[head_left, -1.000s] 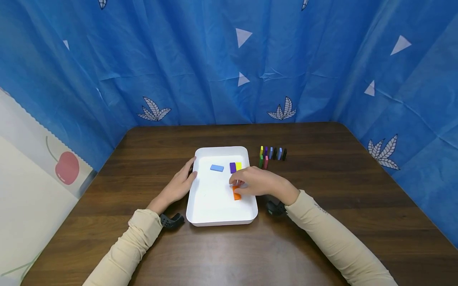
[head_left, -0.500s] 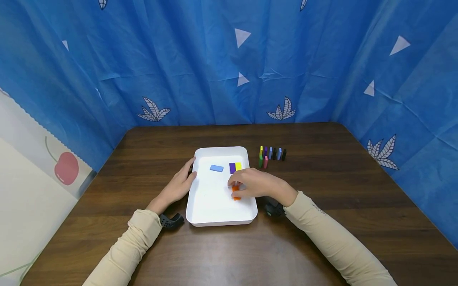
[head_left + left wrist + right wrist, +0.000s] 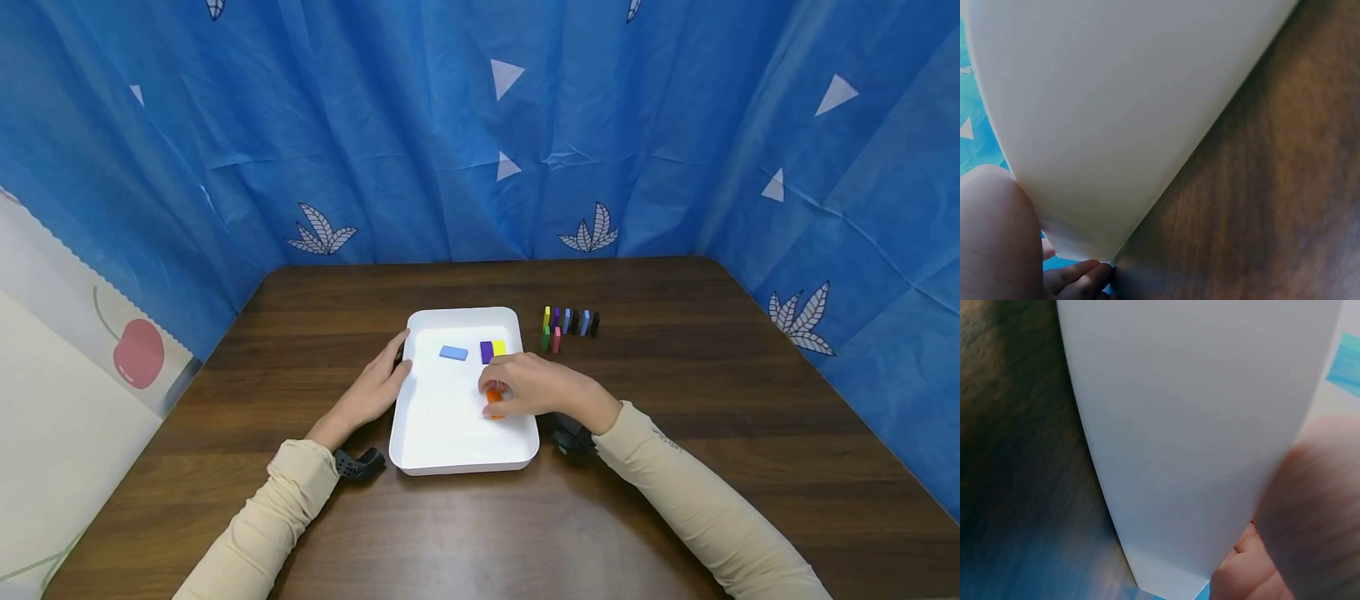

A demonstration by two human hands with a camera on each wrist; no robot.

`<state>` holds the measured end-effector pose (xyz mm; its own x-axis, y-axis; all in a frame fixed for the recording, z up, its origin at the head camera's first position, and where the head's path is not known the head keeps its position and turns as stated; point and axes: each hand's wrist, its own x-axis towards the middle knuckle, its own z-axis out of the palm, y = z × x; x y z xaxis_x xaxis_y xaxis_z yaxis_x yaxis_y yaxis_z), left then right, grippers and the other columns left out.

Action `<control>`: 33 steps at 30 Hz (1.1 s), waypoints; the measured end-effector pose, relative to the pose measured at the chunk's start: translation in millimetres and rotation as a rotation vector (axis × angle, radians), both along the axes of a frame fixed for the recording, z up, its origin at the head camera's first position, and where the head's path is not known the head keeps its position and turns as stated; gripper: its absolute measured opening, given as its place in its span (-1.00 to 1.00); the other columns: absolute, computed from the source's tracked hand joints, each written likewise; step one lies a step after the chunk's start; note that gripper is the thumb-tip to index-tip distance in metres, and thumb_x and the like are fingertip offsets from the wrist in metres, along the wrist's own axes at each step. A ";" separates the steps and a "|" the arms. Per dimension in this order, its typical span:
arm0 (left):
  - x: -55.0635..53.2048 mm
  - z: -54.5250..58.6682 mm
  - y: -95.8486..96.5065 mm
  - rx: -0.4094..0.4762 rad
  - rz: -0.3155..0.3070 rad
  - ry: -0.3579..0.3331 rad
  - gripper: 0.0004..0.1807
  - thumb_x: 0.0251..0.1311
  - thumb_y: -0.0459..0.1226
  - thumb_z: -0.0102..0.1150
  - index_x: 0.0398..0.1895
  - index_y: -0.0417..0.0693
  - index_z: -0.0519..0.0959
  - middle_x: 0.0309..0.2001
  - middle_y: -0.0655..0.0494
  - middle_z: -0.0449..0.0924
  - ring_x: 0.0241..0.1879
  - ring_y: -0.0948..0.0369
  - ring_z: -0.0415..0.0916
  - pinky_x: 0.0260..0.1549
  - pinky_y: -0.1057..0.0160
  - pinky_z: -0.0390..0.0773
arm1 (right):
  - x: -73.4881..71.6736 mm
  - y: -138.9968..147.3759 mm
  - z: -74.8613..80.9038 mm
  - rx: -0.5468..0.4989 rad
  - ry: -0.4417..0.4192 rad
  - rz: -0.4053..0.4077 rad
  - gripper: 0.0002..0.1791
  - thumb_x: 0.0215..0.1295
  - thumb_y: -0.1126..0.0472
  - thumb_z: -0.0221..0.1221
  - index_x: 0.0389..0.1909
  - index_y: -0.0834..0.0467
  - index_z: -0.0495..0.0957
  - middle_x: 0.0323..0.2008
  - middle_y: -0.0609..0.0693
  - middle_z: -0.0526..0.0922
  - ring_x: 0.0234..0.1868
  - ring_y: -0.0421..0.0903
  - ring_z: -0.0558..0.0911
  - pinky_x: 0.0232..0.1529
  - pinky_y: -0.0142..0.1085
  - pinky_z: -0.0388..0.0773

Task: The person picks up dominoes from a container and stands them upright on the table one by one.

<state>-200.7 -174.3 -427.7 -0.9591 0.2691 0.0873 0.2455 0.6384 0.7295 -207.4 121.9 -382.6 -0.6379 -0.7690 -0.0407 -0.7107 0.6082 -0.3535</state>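
Note:
In the head view, my right hand point(image 3: 534, 385) reaches over the right side of a white tray point(image 3: 442, 446). Its thumb and fingers pinch an orange block point(image 3: 492, 397), which they partly cover. My left hand point(image 3: 371, 392) rests against the tray's left side, fingers fairly straight and thumb at the rim. The left wrist view shows the tray's outer wall point(image 3: 1110, 125) beside that hand. Inside the tray lie a light blue block point(image 3: 453, 353), a purple block point(image 3: 487, 352) and a yellow block point(image 3: 499, 347); these last two touch side by side.
Right of the tray, several thin blocks stand upright on the brown wooden table point(image 3: 675, 350). Among them are a green block point(image 3: 546, 339), a pink block point(image 3: 557, 340) and a black block point(image 3: 596, 324). A blue curtain point(image 3: 450, 167) hangs behind the table.
My right thumb and fingers have closed on the orange block, which lay flat and more exposed a second ago. My left hand and the other blocks have stayed put.

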 end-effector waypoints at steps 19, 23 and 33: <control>1.0 -0.3 -0.4 0.007 -0.005 -0.004 -0.32 0.63 -0.15 -0.21 0.69 -0.06 -0.11 0.64 -0.21 -0.03 0.58 -0.14 0.05 0.48 -0.21 0.15 | 1.5 2.4 0.5 -0.005 -0.040 -0.018 -0.49 0.30 0.03 0.42 0.24 0.05 0.62 0.00 -0.08 0.66 -0.15 -0.18 0.56 -0.01 -0.37 0.63; 0.7 -0.5 -0.5 0.005 -0.005 -0.005 -0.31 0.63 -0.14 -0.22 0.69 -0.04 -0.11 0.64 -0.21 -0.03 0.58 -0.14 0.05 0.49 -0.22 0.15 | 1.0 2.1 0.4 0.003 -0.043 -0.036 -0.47 0.29 -0.02 0.42 0.24 0.04 0.61 -0.03 -0.09 0.62 -0.17 -0.18 0.54 -0.07 -0.38 0.61; 0.9 -0.7 0.2 0.004 -0.001 -0.004 -0.32 0.63 -0.15 -0.22 0.69 -0.04 -0.11 0.64 -0.20 -0.04 0.59 -0.14 0.03 0.49 -0.21 0.13 | 1.9 1.3 1.1 0.015 -0.058 -0.053 -0.50 0.27 0.00 0.43 0.19 0.06 0.63 -0.18 -0.12 0.66 -0.20 -0.17 0.55 -0.12 -0.35 0.59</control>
